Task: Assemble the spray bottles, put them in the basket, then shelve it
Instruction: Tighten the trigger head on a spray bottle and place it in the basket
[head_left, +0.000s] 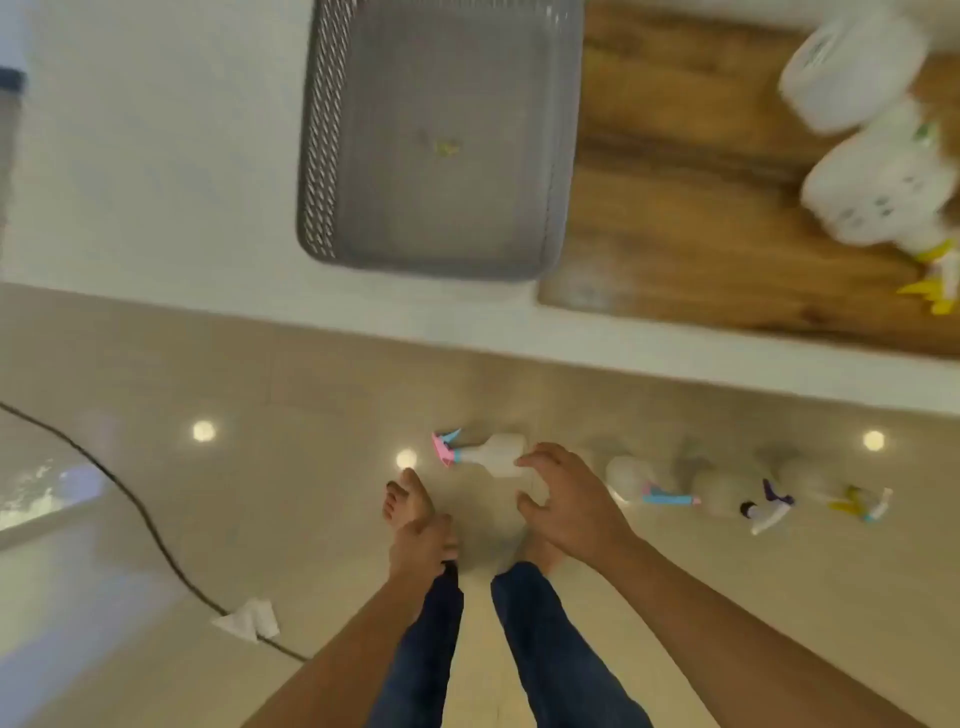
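Observation:
The grey mesh basket (436, 140) stands on the white counter (156, 182), holding only a small scrap. Down on the tiled floor lies a row of white spray bottles. The nearest bottle (496, 454) has a pink and blue spray head. My right hand (566, 501) hovers at its base with fingers spread, thumb and fingertips just touching it. Further right lie a second pink and blue bottle (631, 478), a purple-headed bottle (722, 493) and a yellow-headed bottle (810, 480). My left hand (423, 540) is curled by my left knee, with nothing visible in it.
A wooden board (701, 208) on the counter carries two white bottles (878, 182) and yellow spray heads (935, 283). A black cable (156, 530) and a crumpled white paper (249, 618) lie on the floor at left. My bare feet (408, 499) stand near the first bottle.

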